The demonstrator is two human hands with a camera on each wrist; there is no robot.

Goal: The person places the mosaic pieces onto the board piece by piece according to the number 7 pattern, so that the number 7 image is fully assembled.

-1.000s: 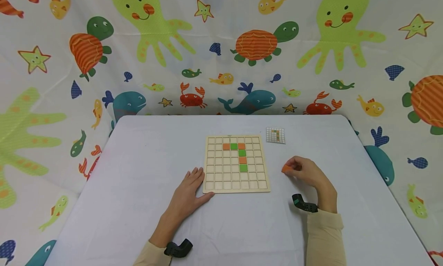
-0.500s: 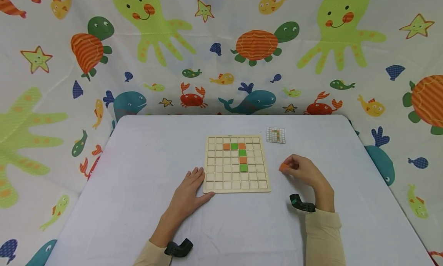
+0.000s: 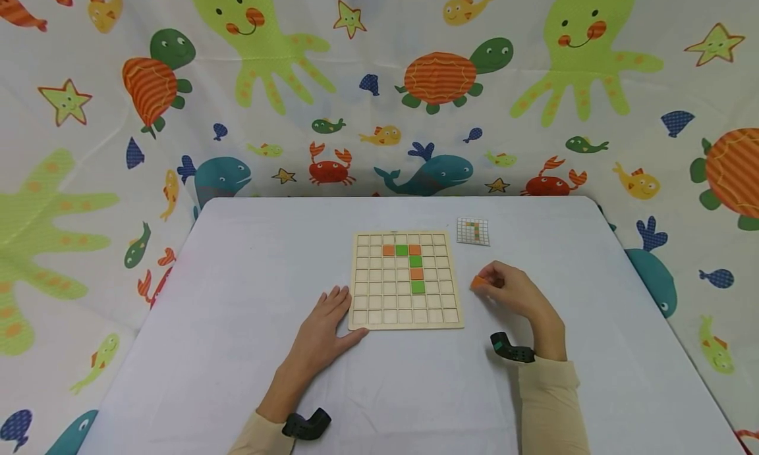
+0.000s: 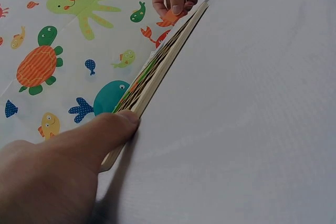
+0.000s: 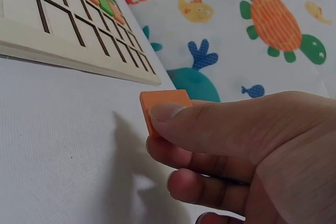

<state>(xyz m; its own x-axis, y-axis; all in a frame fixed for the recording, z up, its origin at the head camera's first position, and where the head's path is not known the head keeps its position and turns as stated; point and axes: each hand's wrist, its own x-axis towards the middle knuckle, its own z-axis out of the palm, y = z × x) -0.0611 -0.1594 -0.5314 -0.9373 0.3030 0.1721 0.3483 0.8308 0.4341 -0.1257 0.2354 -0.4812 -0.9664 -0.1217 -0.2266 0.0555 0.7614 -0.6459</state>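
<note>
A wooden grid board (image 3: 409, 327) lies on the table, with orange and green square tiles (image 3: 416, 274) set in its cells as a short row and a column running down from its right end. My left hand (image 3: 323, 330) rests along the board's left side with fingers straight, the thumb touching its front edge in the left wrist view. To the right of the board, my right hand (image 3: 512, 287) pinches an orange square tile (image 5: 165, 97) between thumb and fingers, above the white cloth.
A small card (image 3: 472, 232) with a printed grid and the same coloured pattern lies beyond the board's right corner. White cloth covers the table (image 3: 249, 244). Behind it hangs a curtain (image 3: 356, 66) printed with sea animals. Both wrists carry black camera mounts (image 3: 306, 425).
My right hand, with the orange tile in its pinch, has moved a little left and away from me, closer to the board. The left hand and the board stay in place.
</note>
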